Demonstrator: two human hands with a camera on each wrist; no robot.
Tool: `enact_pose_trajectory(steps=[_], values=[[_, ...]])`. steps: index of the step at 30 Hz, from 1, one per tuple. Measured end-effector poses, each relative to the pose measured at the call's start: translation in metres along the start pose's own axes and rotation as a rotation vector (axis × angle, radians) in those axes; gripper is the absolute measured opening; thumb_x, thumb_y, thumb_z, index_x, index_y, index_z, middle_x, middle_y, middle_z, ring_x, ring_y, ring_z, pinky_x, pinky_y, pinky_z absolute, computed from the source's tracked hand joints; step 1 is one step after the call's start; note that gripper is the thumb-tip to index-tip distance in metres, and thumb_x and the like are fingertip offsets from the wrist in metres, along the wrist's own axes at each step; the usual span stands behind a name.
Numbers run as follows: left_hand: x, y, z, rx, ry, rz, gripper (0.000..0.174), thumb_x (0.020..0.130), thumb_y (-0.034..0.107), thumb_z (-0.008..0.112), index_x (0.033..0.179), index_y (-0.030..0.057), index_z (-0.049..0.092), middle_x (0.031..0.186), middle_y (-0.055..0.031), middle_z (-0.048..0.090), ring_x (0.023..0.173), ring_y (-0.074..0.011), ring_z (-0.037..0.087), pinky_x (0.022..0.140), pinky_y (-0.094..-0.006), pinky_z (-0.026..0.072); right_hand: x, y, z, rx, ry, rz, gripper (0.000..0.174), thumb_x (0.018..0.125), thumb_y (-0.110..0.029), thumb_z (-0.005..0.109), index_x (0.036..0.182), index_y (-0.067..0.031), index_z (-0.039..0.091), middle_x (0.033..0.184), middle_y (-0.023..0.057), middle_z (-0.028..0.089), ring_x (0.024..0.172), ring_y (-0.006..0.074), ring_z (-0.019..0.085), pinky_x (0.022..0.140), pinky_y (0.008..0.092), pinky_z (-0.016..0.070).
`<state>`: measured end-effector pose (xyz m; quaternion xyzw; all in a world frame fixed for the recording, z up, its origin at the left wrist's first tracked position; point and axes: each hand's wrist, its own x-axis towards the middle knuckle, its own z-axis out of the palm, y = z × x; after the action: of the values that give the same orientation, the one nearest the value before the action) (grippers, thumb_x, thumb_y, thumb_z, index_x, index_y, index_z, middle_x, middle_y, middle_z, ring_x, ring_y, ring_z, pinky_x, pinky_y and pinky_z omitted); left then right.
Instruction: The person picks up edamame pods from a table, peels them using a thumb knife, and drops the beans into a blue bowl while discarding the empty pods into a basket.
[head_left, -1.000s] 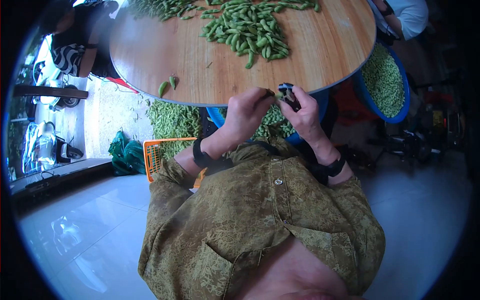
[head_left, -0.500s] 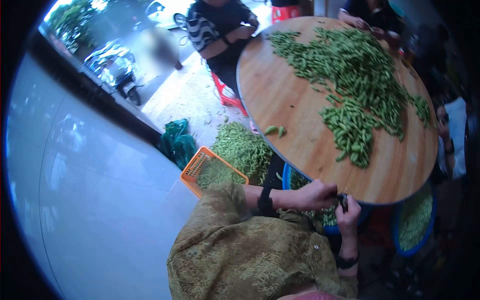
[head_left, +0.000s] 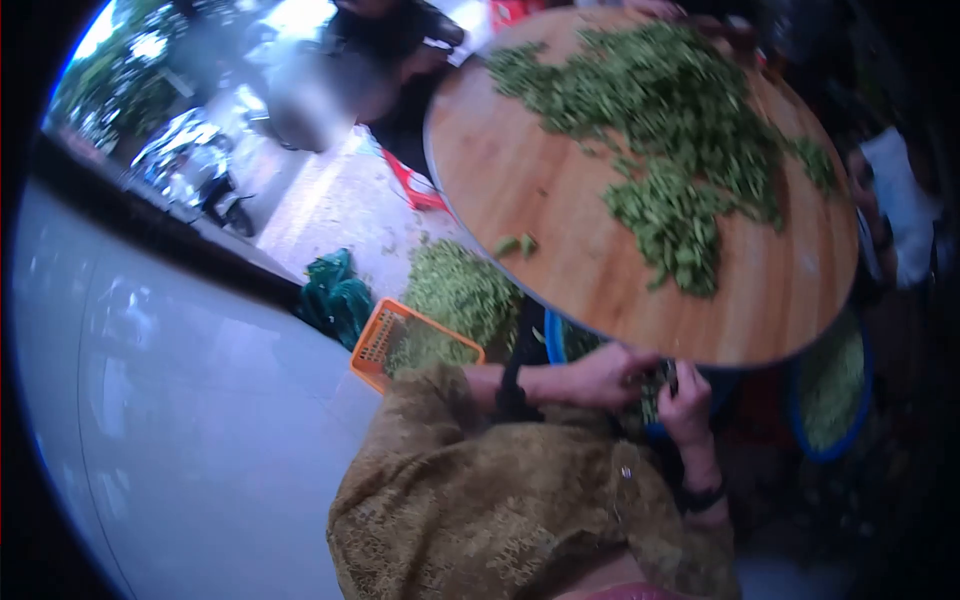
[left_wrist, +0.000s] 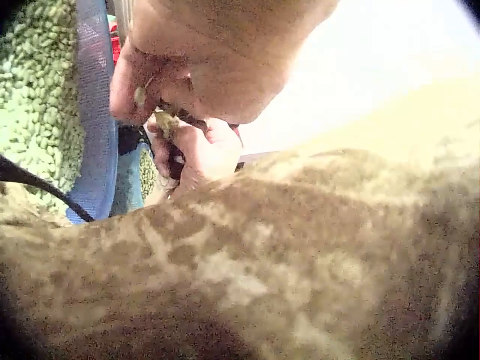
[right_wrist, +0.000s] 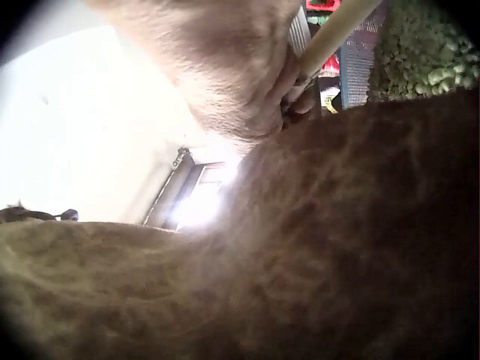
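My left hand [head_left: 608, 375] is close to the near table edge, its fingers curled in toward my other hand. My right hand [head_left: 687, 405] comes up from below to meet it, fingers and thumb bent. In the left wrist view a small yellowish-green bean pod [left_wrist: 166, 126] shows between the two hands, pinched at their fingertips. Something dark [head_left: 672, 375] sits at the right thumb and fingers. Below the hands stands a blue basin [head_left: 555, 338] of shelled beans, partly covered by my forearm. Several green pods [head_left: 690, 250] are heaped on the round wooden table [head_left: 560, 270].
Two loose pods [head_left: 515, 244] lie near the table's left edge. On the floor are an orange basket [head_left: 368, 350], a heap of pale green pods or husks [head_left: 455, 285] and a green net bag [head_left: 335, 290]. Another blue basin [head_left: 868, 400] of beans stands right. Other people sit around the table.
The head view has swung left, so the table and hands appear further right and tilted. Both hands stay together at the near table edge, the fingers shifting slightly.
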<state>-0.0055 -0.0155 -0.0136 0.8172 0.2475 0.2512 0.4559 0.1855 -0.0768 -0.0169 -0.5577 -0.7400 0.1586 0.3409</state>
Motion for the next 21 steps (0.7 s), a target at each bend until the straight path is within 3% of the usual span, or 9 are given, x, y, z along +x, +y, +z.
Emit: enact_pose_trajectory(steps=[2,5,7,11,14,16,17,19,21], values=[[-0.001,0.011,-0.003,-0.061,0.045,0.039,0.033,0.073,0.010,0.071,0.102,0.0016,0.057,0.088,-0.0188,0.061,0.081,-0.0368,0.063,0.069,-0.0393,0.0503,-0.001,-0.002,-0.002,0.027,-0.013,-0.021,0.026,0.070,0.003,0.056,0.095,0.0028,0.051,0.080,0.0232,0.055,0.073,0.0439,0.057,0.061,0.0489,0.0470],[-0.001,0.011,0.001,-0.155,0.098,-0.036,0.018,0.077,0.006,0.069,0.092,0.0008,0.059,0.081,-0.0176,0.063,0.075,-0.0344,0.064,0.064,-0.0381,0.0512,0.000,-0.009,0.000,0.131,0.008,0.048,0.026,0.070,0.002,0.058,0.095,0.0014,0.051,0.079,0.0218,0.055,0.072,0.0431,0.058,0.060,0.0480,0.0464],[-0.006,0.015,-0.004,-0.059,0.094,-0.133,0.015,0.078,0.005,0.067,0.088,0.0004,0.058,0.076,-0.0187,0.059,0.068,-0.0354,0.063,0.059,-0.0388,0.0490,0.005,-0.013,-0.002,0.140,0.021,-0.009,0.020,0.070,0.003,0.058,0.088,0.0004,0.049,0.077,0.0204,0.054,0.070,0.0414,0.058,0.059,0.0473,0.0462],[-0.025,0.035,-0.054,0.144,0.052,-0.108,0.010,0.079,0.003,0.063,0.088,0.0005,0.058,0.072,-0.0186,0.057,0.065,-0.0378,0.060,0.058,-0.0417,0.0484,0.008,-0.007,-0.004,0.106,0.035,-0.078,0.020,0.070,0.003,0.057,0.087,-0.0001,0.049,0.076,0.0179,0.053,0.066,0.0388,0.058,0.057,0.0444,0.0468],[-0.040,0.032,-0.100,0.665,-0.231,-0.250,0.010,0.083,0.012,0.062,0.082,0.0026,0.059,0.073,-0.0170,0.061,0.067,-0.0356,0.063,0.058,-0.0417,0.0494,0.006,-0.001,-0.002,0.160,-0.018,-0.129,0.019,0.071,0.001,0.061,0.086,0.0003,0.051,0.076,0.0161,0.053,0.064,0.0353,0.058,0.056,0.0418,0.0474],[-0.033,0.033,-0.119,0.822,-0.401,-0.288,0.009,0.085,0.012,0.060,0.082,0.0036,0.060,0.073,-0.0162,0.062,0.067,-0.0350,0.063,0.060,-0.0431,0.0485,0.008,0.001,0.003,0.141,-0.030,-0.265,0.018,0.072,-0.001,0.065,0.085,0.0007,0.053,0.076,0.0144,0.053,0.062,0.0319,0.058,0.055,0.0399,0.0477],[-0.023,0.028,-0.121,0.826,-0.399,-0.289,0.009,0.085,0.012,0.060,0.082,0.0036,0.060,0.073,-0.0162,0.062,0.067,-0.0350,0.063,0.060,-0.0431,0.0485,0.007,0.004,0.007,0.110,-0.015,-0.337,0.023,0.071,0.001,0.072,0.087,0.0048,0.057,0.074,0.0107,0.054,0.065,0.0258,0.055,0.053,0.0359,0.0465],[0.005,0.013,-0.117,0.595,0.010,-0.102,0.008,0.082,0.010,0.060,0.088,0.0046,0.061,0.077,-0.0151,0.062,0.068,-0.0336,0.063,0.060,-0.0443,0.0485,0.009,0.001,0.007,0.135,0.000,-0.293,0.022,0.072,0.000,0.072,0.087,0.0045,0.057,0.074,0.0113,0.054,0.064,0.0264,0.055,0.053,0.0365,0.0467],[0.041,0.002,-0.113,0.677,0.076,0.038,0.019,0.078,0.004,0.058,0.096,0.0059,0.063,0.082,-0.0124,0.060,0.077,-0.0307,0.062,0.063,-0.0421,0.0494,0.011,-0.002,0.005,0.152,0.014,-0.242,0.020,0.073,0.000,0.071,0.087,0.0043,0.057,0.074,0.0118,0.054,0.064,0.0269,0.056,0.053,0.0370,0.0468]])
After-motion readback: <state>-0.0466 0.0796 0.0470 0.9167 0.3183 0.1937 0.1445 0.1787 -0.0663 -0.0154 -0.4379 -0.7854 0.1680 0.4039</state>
